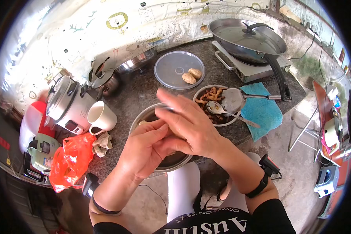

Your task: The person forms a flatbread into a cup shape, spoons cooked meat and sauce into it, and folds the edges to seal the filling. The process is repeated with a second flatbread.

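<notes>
My left hand (144,148) is cupped over a metal bowl (168,168) at the near edge of the counter, its fingers curled and its thumb on top. Above and against it lies my right hand (191,126), fingers stretched out and slightly blurred at the tips. Whatever may be between the palms is hidden. Something pale shows in the bowl beside my left hand, mostly covered. Beyond the hands, two tan oval lumps (189,77) rest on a clear round lid (165,73). To the right, a bowl (221,124) holds brown cooked pieces and a spoon (216,107).
A metal spatula (257,96) lies across a blue cloth (267,121). Behind it, a lidded pan (245,43) stands on a portable stove (247,72), handle pointing toward me. At left are a white mug (103,117), a rice cooker (72,107), a small pot (105,81) and a red plastic bag (72,158).
</notes>
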A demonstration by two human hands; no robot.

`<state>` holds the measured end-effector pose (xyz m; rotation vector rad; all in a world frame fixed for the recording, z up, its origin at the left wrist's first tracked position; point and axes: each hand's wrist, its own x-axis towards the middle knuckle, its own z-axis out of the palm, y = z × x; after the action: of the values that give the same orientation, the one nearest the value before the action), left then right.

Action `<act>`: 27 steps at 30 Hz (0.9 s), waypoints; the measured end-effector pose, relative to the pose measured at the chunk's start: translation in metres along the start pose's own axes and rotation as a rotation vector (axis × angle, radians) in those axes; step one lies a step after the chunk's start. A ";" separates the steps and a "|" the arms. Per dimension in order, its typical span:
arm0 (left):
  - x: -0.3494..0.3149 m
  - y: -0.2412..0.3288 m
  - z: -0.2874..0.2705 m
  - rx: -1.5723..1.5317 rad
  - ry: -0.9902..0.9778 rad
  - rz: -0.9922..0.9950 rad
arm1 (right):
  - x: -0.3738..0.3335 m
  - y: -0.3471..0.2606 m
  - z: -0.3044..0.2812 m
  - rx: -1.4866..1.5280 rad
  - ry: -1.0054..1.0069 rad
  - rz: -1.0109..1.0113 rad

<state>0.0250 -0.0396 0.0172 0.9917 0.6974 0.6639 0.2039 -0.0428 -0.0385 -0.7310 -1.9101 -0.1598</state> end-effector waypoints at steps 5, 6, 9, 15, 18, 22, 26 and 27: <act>0.002 -0.002 -0.001 -0.207 -0.078 -0.029 | -0.003 -0.001 0.010 0.686 0.101 0.534; 0.003 -0.004 0.000 -0.269 -0.106 -0.012 | -0.003 -0.001 0.012 0.918 0.157 0.614; 0.010 -0.006 -0.004 -0.128 -0.059 0.017 | -0.003 -0.006 0.018 1.014 0.200 0.785; 0.016 -0.008 -0.013 -0.038 -0.070 -0.042 | 0.001 -0.003 0.016 0.916 0.156 0.785; 0.014 -0.010 -0.010 -0.028 -0.109 -0.018 | 0.002 -0.003 0.015 0.931 0.097 0.781; 0.011 -0.007 -0.008 -0.024 -0.082 -0.022 | 0.002 -0.009 0.012 0.978 0.119 0.848; 0.011 -0.009 -0.006 -0.002 -0.055 0.000 | 0.005 -0.010 0.019 0.918 0.218 0.716; 0.010 -0.010 -0.006 0.007 -0.044 0.005 | 0.006 -0.009 0.021 0.897 0.232 0.677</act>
<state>0.0285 -0.0325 0.0042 1.0118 0.6589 0.6431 0.1812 -0.0390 -0.0413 -0.6383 -1.2212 0.9327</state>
